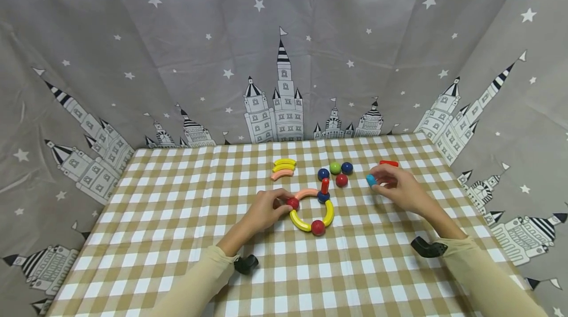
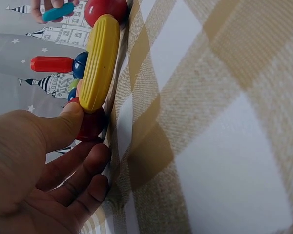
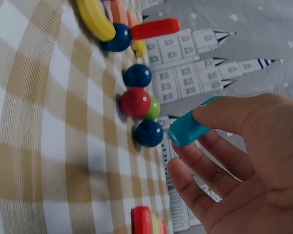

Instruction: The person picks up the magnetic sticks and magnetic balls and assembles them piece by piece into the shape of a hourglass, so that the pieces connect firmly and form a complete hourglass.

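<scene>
A ring of curved yellow bars point(image 1: 329, 212) and one orange curved bar point(image 1: 307, 193), joined by balls, lies on the tablecloth. My left hand point(image 1: 266, 210) grips the red ball point(image 2: 92, 124) at the ring's left side between thumb and fingers. Another red ball point(image 1: 318, 228) sits at the near side. On the blue ball point(image 1: 323, 196) at the far right of the ring stands a red rod point(image 1: 325, 186), upright. Raised above the cloth on the right, my right hand point(image 1: 401, 189) pinches a light-blue rod point(image 3: 190, 127) between thumb and fingers.
Loose balls, among them a green ball point(image 1: 335, 168) and a red ball point(image 1: 341, 180), lie beyond the ring. Spare curved bars point(image 1: 284, 168) sit at the back. A red rod point(image 1: 389, 163) lies behind my right hand. A grey curtain point(image 1: 355, 26) hangs beyond the checked tablecloth point(image 1: 177, 208).
</scene>
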A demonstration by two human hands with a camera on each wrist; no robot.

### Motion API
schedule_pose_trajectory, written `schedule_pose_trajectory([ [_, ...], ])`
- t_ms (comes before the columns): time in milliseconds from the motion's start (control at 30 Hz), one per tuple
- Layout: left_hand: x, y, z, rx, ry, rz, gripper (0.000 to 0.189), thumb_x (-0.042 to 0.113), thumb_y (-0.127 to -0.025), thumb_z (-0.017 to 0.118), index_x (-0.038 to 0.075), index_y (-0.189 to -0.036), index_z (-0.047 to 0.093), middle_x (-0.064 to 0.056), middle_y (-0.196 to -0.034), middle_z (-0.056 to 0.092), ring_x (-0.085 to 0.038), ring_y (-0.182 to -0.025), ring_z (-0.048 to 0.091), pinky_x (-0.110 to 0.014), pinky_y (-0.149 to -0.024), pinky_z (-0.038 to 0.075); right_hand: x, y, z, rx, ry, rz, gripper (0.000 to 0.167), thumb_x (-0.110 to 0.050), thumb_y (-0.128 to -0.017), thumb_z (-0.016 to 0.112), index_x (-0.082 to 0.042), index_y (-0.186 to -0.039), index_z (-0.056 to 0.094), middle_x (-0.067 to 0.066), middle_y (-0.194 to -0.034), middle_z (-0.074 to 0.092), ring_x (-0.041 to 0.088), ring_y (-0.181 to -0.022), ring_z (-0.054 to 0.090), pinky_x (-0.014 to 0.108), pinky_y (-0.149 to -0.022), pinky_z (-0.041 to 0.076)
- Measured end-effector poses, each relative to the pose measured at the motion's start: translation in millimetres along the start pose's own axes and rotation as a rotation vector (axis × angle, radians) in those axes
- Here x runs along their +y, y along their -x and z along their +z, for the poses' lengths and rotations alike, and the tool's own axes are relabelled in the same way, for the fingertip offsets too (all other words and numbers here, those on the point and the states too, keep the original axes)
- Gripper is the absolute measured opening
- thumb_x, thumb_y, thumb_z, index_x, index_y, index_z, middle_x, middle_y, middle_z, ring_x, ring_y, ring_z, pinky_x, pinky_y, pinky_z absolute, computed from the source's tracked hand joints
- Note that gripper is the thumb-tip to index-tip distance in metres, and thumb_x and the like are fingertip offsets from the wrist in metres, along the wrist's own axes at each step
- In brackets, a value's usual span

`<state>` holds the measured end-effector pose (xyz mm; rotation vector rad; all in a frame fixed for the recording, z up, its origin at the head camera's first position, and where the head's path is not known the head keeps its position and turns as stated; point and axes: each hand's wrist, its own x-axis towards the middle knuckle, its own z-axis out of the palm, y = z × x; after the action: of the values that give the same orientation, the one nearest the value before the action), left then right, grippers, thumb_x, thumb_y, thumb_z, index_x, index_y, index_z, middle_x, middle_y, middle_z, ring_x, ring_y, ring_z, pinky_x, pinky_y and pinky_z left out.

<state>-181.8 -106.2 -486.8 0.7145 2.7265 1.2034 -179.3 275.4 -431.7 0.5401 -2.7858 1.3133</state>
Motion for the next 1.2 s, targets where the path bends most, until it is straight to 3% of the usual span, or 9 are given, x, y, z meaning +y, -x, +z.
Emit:
schedule_pose_trajectory([
  [267,1.9,0.5,-0.4,0.001,0.004,-0.013,0.022,0.014,-0.092,0.079,0.015,-0.114,0.075,0.004,-0.099,0.074,-0.008,-0.075,0.063,-0.025,-0.069,0.051,-12.7,-3.3,8.4,0.006,-0.099,-0.061,0.027,0.001,-0.091,0.076,0.000,-0.116,0.066,0.013,-0.108,0.070,0.024,-0.097,0.070,0.026,-0.083,0.057],
  [400,1.9,0.2,-0.6,0.010,0.001,-0.001,0.019,0.014,-0.092,0.079,0.015,-0.111,0.075,0.002,-0.100,0.075,-0.009,-0.072,0.061,-0.025,-0.068,0.050,-19.5,-4.1,13.4,-0.012,-0.128,-0.078,0.028,0.003,-0.090,0.076,0.001,-0.115,0.065,0.013,-0.107,0.070,0.027,-0.097,0.071,0.030,-0.084,0.058],
  [633,1.7,-0.1,-0.8,-0.001,-0.009,-0.003,0.020,0.014,-0.092,0.079,0.015,-0.112,0.075,0.003,-0.099,0.075,-0.008,-0.072,0.060,-0.025,-0.067,0.050,-28.8,-4.4,25.9,-0.057,-0.123,-0.022,0.028,-0.002,-0.091,0.077,-0.005,-0.117,0.065,0.009,-0.111,0.069,0.023,-0.101,0.070,0.033,-0.088,0.057],
  [933,1.6,-0.6,-0.3,0.002,-0.003,-0.004,0.020,0.014,-0.092,0.079,0.016,-0.111,0.076,0.002,-0.100,0.075,-0.007,-0.071,0.060,-0.025,-0.068,0.050,-40.2,-5.1,44.6,-0.112,-0.162,-0.031,0.032,-0.001,-0.089,0.079,-0.010,-0.114,0.063,0.006,-0.113,0.067,0.023,-0.101,0.070,0.036,-0.089,0.058],
  [1200,1.1,0.1,0.2,0.000,-0.010,-0.022,0.023,0.015,-0.092,0.079,0.016,-0.114,0.075,0.004,-0.100,0.074,-0.006,-0.074,0.062,-0.026,-0.069,0.051,-47.8,-3.2,67.2,-0.175,-0.210,-0.089,0.031,0.000,-0.089,0.078,-0.011,-0.113,0.062,0.005,-0.108,0.065,0.021,-0.099,0.069,0.035,-0.088,0.058],
])
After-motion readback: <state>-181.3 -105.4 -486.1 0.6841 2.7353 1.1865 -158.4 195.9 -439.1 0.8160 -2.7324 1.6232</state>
